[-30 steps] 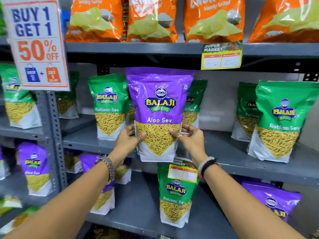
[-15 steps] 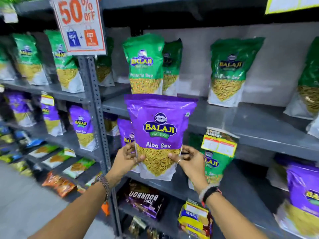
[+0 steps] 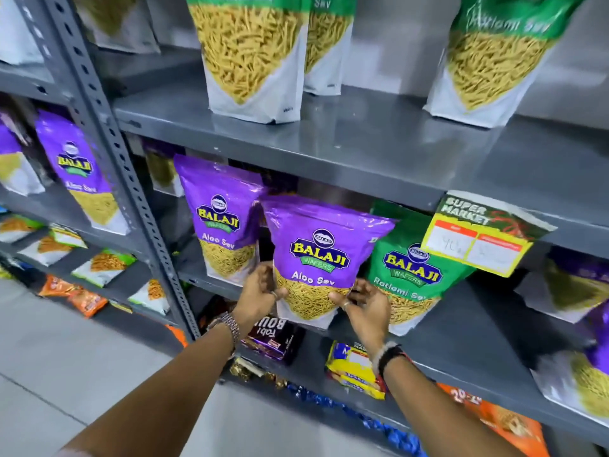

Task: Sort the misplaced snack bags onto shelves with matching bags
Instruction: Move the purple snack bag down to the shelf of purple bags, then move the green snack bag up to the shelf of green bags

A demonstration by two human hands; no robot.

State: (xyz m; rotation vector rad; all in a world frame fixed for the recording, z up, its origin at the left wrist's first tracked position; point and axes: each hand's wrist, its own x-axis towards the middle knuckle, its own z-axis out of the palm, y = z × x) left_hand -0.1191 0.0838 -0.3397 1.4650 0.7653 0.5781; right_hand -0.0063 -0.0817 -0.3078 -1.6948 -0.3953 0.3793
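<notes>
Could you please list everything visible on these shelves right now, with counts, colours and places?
Held Aloo Sev bag: one, purple, middle shelf front.
Aloo Sev bag: one, purple, standing left of it.
Ratlami Sev bag: one, green, right of it.
Upper-shelf sev bags: at least three, green-white.
Price tag: one, yellow-green, shelf edge.
Biscuit packs: several, brown and yellow, lower shelf.
Left hand, right hand: gripping the held bag's bottom corners.
</notes>
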